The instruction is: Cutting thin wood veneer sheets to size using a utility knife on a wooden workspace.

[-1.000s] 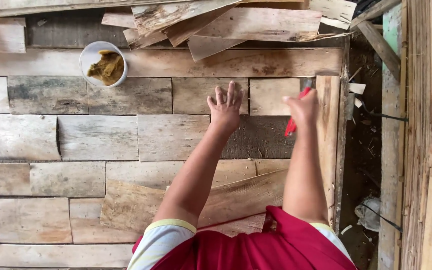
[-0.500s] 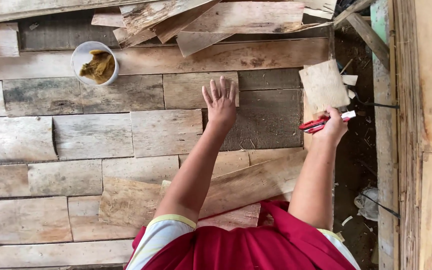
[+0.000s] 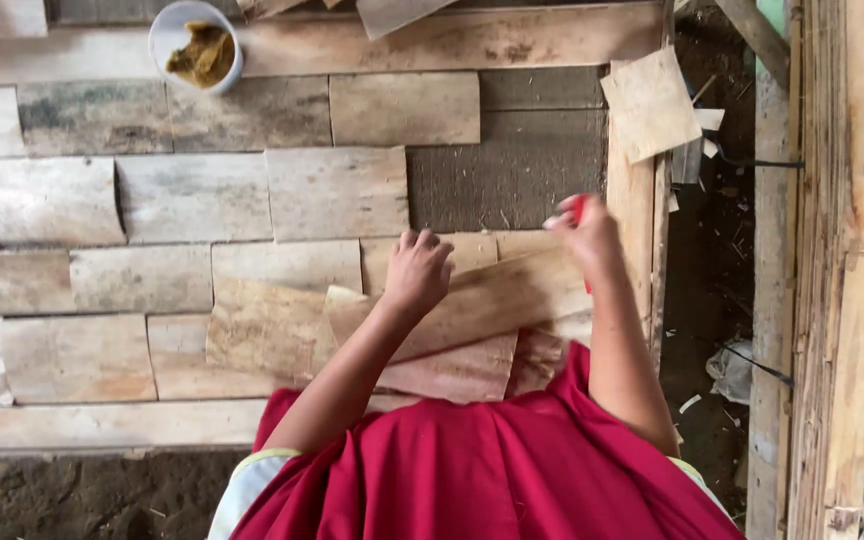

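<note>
meanwhile left hand point(image 3: 418, 270) presses the long veneer strip point(image 3: 492, 300).

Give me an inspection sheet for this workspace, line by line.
Surface: panel of flat pale wood pieces laid in rows; one dark bare patch.
Job's things: long loose wood strip under both hands; red tool, partly hidden.
Clutter: white bowl of yellow-brown paste at the far edge; loose square piece at the right.
Hands: left hand curled on the strip; right hand closed on the red tool.
Cables: nothing seen.
Surroundings: stacked slats at right; dirt ground.
</note>
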